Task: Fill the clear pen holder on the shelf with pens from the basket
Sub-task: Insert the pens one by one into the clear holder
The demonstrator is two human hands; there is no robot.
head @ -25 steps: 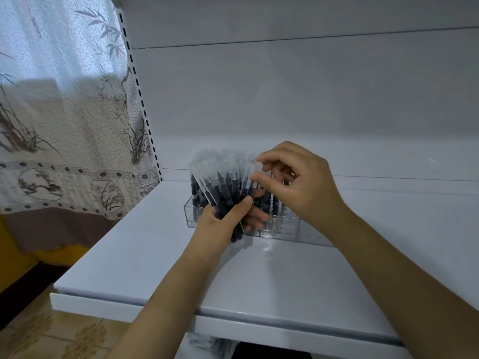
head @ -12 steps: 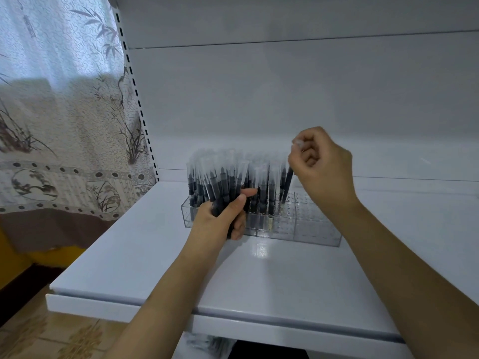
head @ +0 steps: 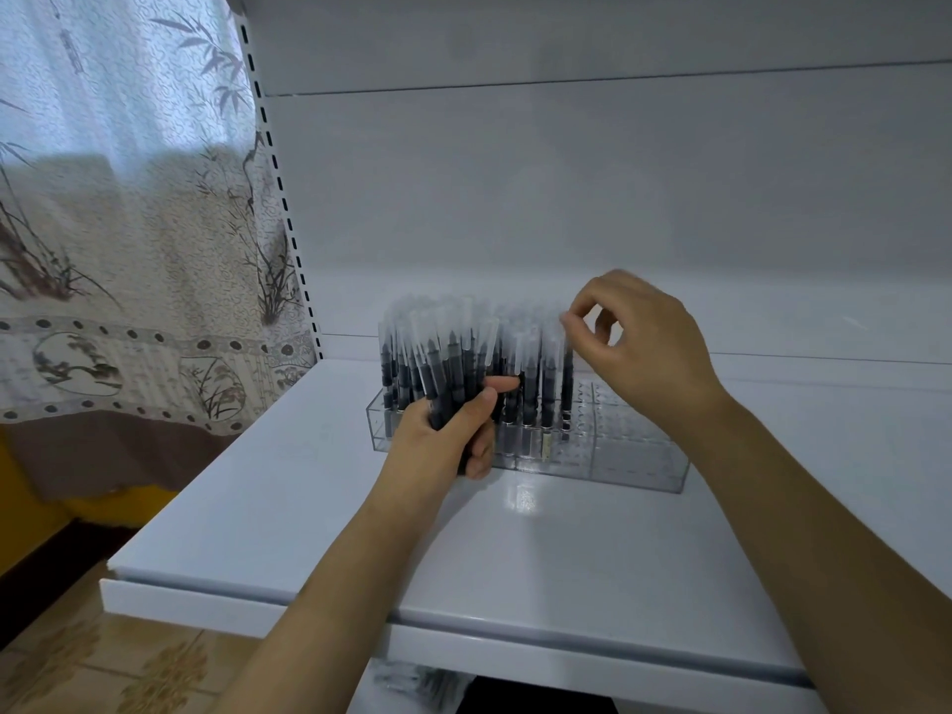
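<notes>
Clear plastic holder (head: 618,450) — glossy white shelf (head: 319,507).

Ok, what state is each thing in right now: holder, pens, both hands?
Pen holder: on the shelf, left part filled, right part empty.
Pens in holder: standing upright, capped.
Bundle of pens: gripped in left hand.
Right hand: pinching the cap of the rightmost pen, which stands in the holder.

Left hand (head: 438,445): bare — no glove, ring or band seen.
Right hand (head: 644,353): bare, likewise unadorned.
Forearms: both bare to the frame edge — no sleeve or watch in view.
Nails: short, unpainted where visible.
</notes>
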